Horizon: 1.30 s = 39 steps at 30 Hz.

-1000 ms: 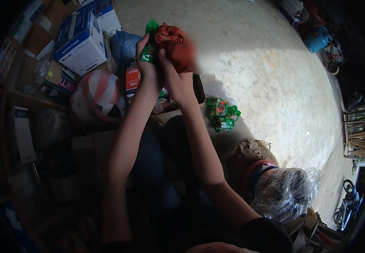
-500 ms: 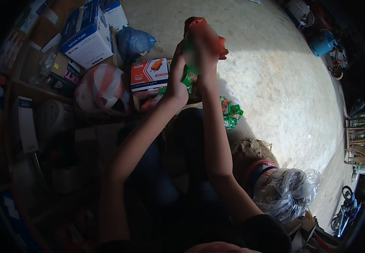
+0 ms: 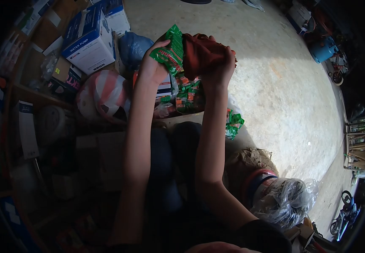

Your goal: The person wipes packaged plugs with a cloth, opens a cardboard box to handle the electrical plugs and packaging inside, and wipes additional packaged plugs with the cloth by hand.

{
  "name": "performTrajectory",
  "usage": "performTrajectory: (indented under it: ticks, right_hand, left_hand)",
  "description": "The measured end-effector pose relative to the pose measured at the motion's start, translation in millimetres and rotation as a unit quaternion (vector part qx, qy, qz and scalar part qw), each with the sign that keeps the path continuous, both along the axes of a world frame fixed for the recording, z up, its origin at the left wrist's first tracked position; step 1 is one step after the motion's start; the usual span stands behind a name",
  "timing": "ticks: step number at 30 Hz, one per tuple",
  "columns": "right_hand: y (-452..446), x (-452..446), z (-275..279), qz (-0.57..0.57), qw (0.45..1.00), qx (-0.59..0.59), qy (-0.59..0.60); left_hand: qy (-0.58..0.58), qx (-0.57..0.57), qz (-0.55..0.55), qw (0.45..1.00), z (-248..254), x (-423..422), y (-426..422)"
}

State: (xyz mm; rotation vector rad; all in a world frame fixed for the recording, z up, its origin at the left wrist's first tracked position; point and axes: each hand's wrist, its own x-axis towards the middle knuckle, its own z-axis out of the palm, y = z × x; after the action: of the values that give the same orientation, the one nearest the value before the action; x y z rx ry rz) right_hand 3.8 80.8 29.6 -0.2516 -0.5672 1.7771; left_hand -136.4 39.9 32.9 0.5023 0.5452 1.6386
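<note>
My left hand (image 3: 154,67) grips a green printed packet (image 3: 172,51), its thumb on the near face and the packet tilted upward. In my right hand (image 3: 221,74) is a bunched reddish-brown cloth (image 3: 202,55), its folds hiding some of my fingers. Packet and cloth are side by side, almost touching. Beneath my hands lie several green and red packets (image 3: 187,98), partly covered by my arms. Another crumpled green wrapper (image 3: 234,123) rests on the floor to the right of my right forearm.
Left of my hands are a water pump box (image 3: 90,40), a blue plastic bag (image 3: 135,47) and a red-and-white striped bundle (image 3: 104,95). A plastic-wrapped roll (image 3: 281,198) stands at lower right. Concrete floor (image 3: 283,97) stretches right, towards a blue gas cylinder (image 3: 324,49).
My hands have moved apart; earlier they were together around the cloth and packet. The left now holds the packet on its own, the right the cloth. The packets below have come into view.
</note>
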Motion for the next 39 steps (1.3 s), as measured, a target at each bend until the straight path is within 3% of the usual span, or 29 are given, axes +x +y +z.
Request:
performTrajectory:
  ticks: [3, 5, 6, 7, 9, 10, 15, 17, 19, 21, 22, 24, 29, 30, 31, 33, 36, 39]
  right_hand:
    - [3, 7, -2, 0.03, 0.997, -0.026, 0.069]
    - [-5, 8, 3, 0.067, 0.975, -0.017, 0.213]
    - [-8, 8, 6, 0.069, 0.971, -0.008, 0.228]
    - [-9, 7, 7, 0.07, 0.971, -0.01, 0.229]
    - [-13, 4, 10, 0.125, 0.931, -0.032, 0.341]
    - [-15, 8, 12, 0.17, 0.914, -0.04, 0.366]
    - [-13, 20, 17, 0.113, 0.953, 0.012, 0.279]
    - [-6, 25, 5, 0.07, 0.969, 0.025, 0.236]
    - [1, 27, -7, -0.024, 0.989, -0.084, 0.121]
    - [8, 24, -16, 0.013, 0.976, -0.1, 0.192]
    - [11, 23, -19, 0.047, 0.957, -0.116, 0.261]
    - [18, 19, -23, 0.08, 0.956, -0.104, 0.262]
    - [13, -3, -22, 0.29, 0.909, -0.097, 0.283]
    - [12, -12, -26, 0.207, 0.952, -0.126, 0.188]
    - [11, -15, -26, 0.251, 0.937, -0.133, 0.204]
    - [3, -22, -30, 0.16, 0.981, -0.077, 0.079]
    - [7, -23, -27, 0.155, 0.985, -0.08, -0.004]
    - [13, -22, -29, 0.147, 0.988, -0.041, -0.013]
  left_hand:
    - [-0.024, -0.034, -0.033, 0.999, 4, -3, 5]
    - [-0.085, 0.023, -0.03, 0.996, 6, -5, 2]
    - [-0.084, 0.02, -0.029, 0.996, 5, -6, 1]
    - [-0.118, 0.077, -0.049, 0.989, 4, -7, 3]
    - [-0.184, 0.192, -0.086, 0.96, 2, -9, 3]
    - [-0.228, 0.196, -0.066, 0.951, 5, -5, -1]
    - [-0.289, 0.223, -0.059, 0.929, 19, -10, -15]
    - [-0.21, 0.192, 0.052, 0.957, 20, -16, -15]
    - [-0.222, 0.174, 0.069, 0.957, 14, -24, -17]
    - [-0.302, 0.253, -0.033, 0.919, -1, -38, -12]
    - [-0.302, 0.254, -0.032, 0.918, 4, -34, -14]
    - [-0.252, 0.124, 0.138, 0.95, 20, -21, -21]
    - [-0.23, 0.189, 0.033, 0.954, 10, -31, -26]
    - [-0.228, 0.212, -0.002, 0.95, 7, -33, -25]
    - [-0.228, 0.212, -0.002, 0.95, 11, -31, -26]
    - [-0.192, 0.171, 0.044, 0.965, 18, -26, -30]
    - [-0.194, 0.168, 0.05, 0.965, 17, -26, -32]
    - [-0.176, 0.151, 0.088, 0.969, 20, -26, -32]
